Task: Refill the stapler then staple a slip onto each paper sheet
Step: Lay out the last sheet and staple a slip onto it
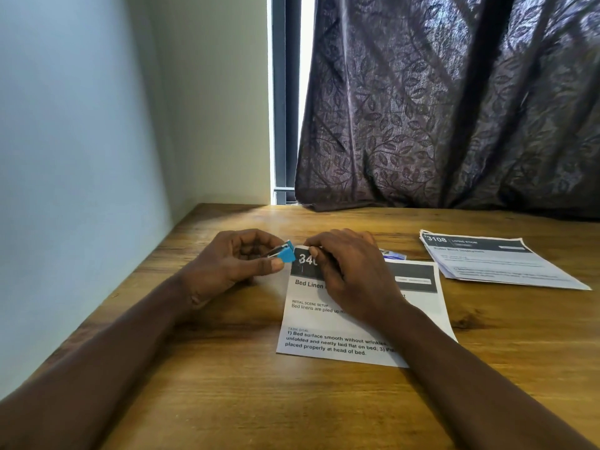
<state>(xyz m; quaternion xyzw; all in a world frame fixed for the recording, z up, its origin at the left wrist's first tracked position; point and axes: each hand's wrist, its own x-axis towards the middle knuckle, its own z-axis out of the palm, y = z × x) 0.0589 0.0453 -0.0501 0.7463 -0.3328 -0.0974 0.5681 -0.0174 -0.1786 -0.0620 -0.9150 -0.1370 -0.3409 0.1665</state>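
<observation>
My left hand [235,261] grips a small blue stapler [285,253], its nose pointing right at the top left corner of a printed paper sheet [328,323] lying on the wooden table [227,384]. My right hand [350,271] rests on the sheet's upper part, fingers pinching that corner next to the stapler's mouth. Whether a slip lies under those fingers is hidden. A stack of more printed sheets [496,259] lies to the right.
A small blue and white packet [394,254] peeks out behind my right hand. A pale wall borders the table on the left. A dark patterned curtain [454,108] hangs along the far edge.
</observation>
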